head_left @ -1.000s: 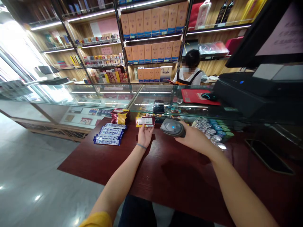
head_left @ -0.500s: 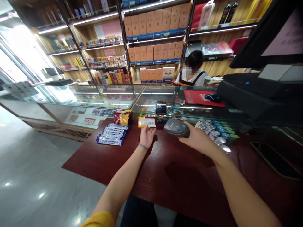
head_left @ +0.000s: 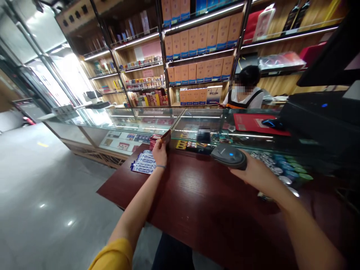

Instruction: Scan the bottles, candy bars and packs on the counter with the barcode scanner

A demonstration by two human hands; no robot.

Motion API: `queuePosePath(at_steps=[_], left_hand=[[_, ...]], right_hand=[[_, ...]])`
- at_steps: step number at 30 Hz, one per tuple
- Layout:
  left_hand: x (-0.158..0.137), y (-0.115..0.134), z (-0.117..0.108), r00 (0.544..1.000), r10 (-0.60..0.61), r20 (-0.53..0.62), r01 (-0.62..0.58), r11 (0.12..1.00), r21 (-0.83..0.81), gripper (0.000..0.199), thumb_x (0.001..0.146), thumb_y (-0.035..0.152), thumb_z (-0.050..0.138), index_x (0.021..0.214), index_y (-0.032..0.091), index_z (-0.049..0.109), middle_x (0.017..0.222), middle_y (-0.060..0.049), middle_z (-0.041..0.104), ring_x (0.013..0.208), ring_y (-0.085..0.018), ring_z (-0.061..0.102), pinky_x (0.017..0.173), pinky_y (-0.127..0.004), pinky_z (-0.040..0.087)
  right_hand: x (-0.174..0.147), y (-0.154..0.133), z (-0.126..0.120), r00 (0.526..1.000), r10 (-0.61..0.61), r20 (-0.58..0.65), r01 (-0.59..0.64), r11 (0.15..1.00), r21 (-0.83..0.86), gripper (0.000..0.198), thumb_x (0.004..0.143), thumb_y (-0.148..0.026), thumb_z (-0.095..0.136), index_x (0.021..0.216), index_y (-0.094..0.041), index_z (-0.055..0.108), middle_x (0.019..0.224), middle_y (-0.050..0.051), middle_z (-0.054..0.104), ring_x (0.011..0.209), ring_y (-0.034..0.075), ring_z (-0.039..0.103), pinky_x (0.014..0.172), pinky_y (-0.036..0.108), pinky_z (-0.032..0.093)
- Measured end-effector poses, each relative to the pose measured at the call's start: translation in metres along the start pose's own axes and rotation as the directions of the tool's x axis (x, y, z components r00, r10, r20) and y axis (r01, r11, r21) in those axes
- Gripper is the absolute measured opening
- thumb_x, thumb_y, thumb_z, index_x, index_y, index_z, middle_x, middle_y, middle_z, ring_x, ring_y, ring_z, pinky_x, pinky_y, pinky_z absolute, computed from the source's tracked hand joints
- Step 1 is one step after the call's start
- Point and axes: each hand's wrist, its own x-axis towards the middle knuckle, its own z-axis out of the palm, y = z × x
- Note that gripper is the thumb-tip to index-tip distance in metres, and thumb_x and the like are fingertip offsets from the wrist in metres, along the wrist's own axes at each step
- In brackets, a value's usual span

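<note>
My left hand [head_left: 160,153] grips a thin flat snack packet [head_left: 166,137], tilted steeply so mostly its dark side shows. It is beside a stack of red packets [head_left: 155,141], partly hidden by the fingers. Several blue-and-white packets [head_left: 143,162] lie spread on the brown table [head_left: 194,202], just left of my left wrist. In my right hand [head_left: 254,170] is a dark grey barcode scanner [head_left: 227,156], held above the table with a blue light lit on top. Its trigger side and some of my fingers are hidden.
Silver, blue and green cans [head_left: 289,169] stand beyond my right forearm. A glass display counter [head_left: 135,119] runs behind the table. Monitor equipment [head_left: 317,116] and a red mat [head_left: 250,123] are at right. Behind the counter, a person [head_left: 244,95] stays near the shelves.
My left hand has moved left toward the stack and turned the packet from label-up to nearly edge-on. The scanner's blue light is now lit. The view has swung left.
</note>
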Motion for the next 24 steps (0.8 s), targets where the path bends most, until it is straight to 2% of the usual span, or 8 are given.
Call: queuePosePath(at_steps=[2, 4, 6, 8, 11, 16, 20, 24], left_hand=[[0.023, -0.002, -0.023, 0.989, 0.14, 0.041, -0.146, 0.97, 0.194, 0.023, 0.094, 0.03, 0.063, 0.112, 0.024, 0.077, 0.113, -0.005, 0.078, 0.113, -0.025, 0.071, 0.104, -0.039, 0.054], [0.043, -0.004, -0.041, 0.958, 0.237, 0.164, -0.28, 0.897, 0.341, 0.026, 0.095, 0.023, 0.059, 0.112, 0.025, 0.078, 0.121, -0.006, 0.077, 0.121, -0.026, 0.069, 0.111, -0.042, 0.05], [0.058, -0.006, -0.052, 0.917, 0.253, 0.309, -0.373, 0.819, 0.435, 0.029, 0.094, 0.019, 0.057, 0.112, 0.025, 0.078, 0.126, -0.007, 0.075, 0.128, -0.026, 0.065, 0.118, -0.047, 0.043], [0.066, -0.009, -0.057, 0.874, 0.221, 0.433, -0.425, 0.779, 0.461, 0.03, 0.094, 0.017, 0.057, 0.113, 0.027, 0.078, 0.128, -0.007, 0.075, 0.132, -0.026, 0.062, 0.123, -0.049, 0.035], [0.071, -0.014, -0.058, 0.825, 0.168, 0.539, -0.43, 0.805, 0.408, 0.031, 0.092, 0.015, 0.059, 0.11, 0.031, 0.078, 0.129, -0.006, 0.074, 0.136, -0.026, 0.058, 0.126, -0.05, 0.027], [0.077, -0.016, -0.054, 0.822, 0.082, 0.563, -0.322, 0.883, 0.341, 0.029, 0.086, 0.017, 0.064, 0.106, 0.033, 0.078, 0.127, -0.006, 0.074, 0.139, -0.026, 0.055, 0.127, -0.047, 0.025], [0.082, -0.015, -0.051, 0.762, 0.079, 0.643, -0.42, 0.816, 0.398, 0.027, 0.086, 0.028, 0.069, 0.112, 0.033, 0.076, 0.132, -0.007, 0.072, 0.141, -0.028, 0.053, 0.127, -0.046, 0.025], [0.082, -0.018, -0.049, 0.753, 0.065, 0.655, -0.471, 0.749, 0.466, 0.034, 0.086, 0.038, 0.072, 0.12, 0.033, 0.073, 0.141, -0.007, 0.067, 0.147, -0.032, 0.046, 0.128, -0.054, 0.017]], right_hand=[[0.001, 0.005, 0.001, 1.0, 0.006, -0.003, -0.006, 1.0, 0.006, 0.06, 0.075, -0.041, 0.068, 0.132, -0.025, 0.059, 0.078, 0.002, 0.075, 0.063, 0.026, 0.071, 0.056, 0.032, 0.049], [0.002, 0.009, 0.002, 1.0, 0.024, 0.002, -0.024, 1.0, 0.009, 0.063, 0.075, -0.042, 0.068, 0.135, -0.024, 0.058, 0.077, 0.002, 0.075, 0.059, 0.026, 0.069, 0.054, 0.033, 0.048], [0.003, 0.012, 0.003, 0.999, 0.037, 0.011, -0.037, 0.999, 0.023, 0.065, 0.076, -0.045, 0.068, 0.136, -0.024, 0.057, 0.075, 0.002, 0.075, 0.053, 0.025, 0.066, 0.052, 0.034, 0.048], [0.003, 0.015, 0.003, 0.999, 0.036, 0.013, -0.036, 0.999, 0.032, 0.065, 0.078, -0.046, 0.067, 0.138, -0.025, 0.055, 0.071, 0.001, 0.073, 0.048, 0.025, 0.063, 0.05, 0.035, 0.047], [0.004, 0.015, 0.001, 0.999, 0.038, 0.018, -0.039, 0.999, 0.021, 0.062, 0.079, -0.045, 0.068, 0.137, -0.028, 0.055, 0.065, 0.0, 0.071, 0.047, 0.026, 0.062, 0.051, 0.037, 0.048], [0.004, 0.011, -0.005, 0.994, 0.105, 0.025, -0.106, 0.994, 0.035, 0.053, 0.08, -0.044, 0.067, 0.13, -0.028, 0.059, 0.07, 0.006, 0.073, 0.053, 0.031, 0.067, 0.053, 0.04, 0.047], [0.004, 0.011, -0.007, 0.994, 0.105, 0.004, -0.106, 0.994, 0.038, 0.054, 0.079, -0.044, 0.068, 0.129, -0.026, 0.059, 0.069, 0.009, 0.073, 0.061, 0.035, 0.07, 0.055, 0.04, 0.046], [0.004, 0.012, -0.008, 0.992, 0.122, 0.027, -0.123, 0.992, 0.024, 0.06, 0.08, -0.046, 0.068, 0.135, -0.025, 0.057, 0.069, 0.008, 0.072, 0.06, 0.033, 0.068, 0.056, 0.04, 0.046]])
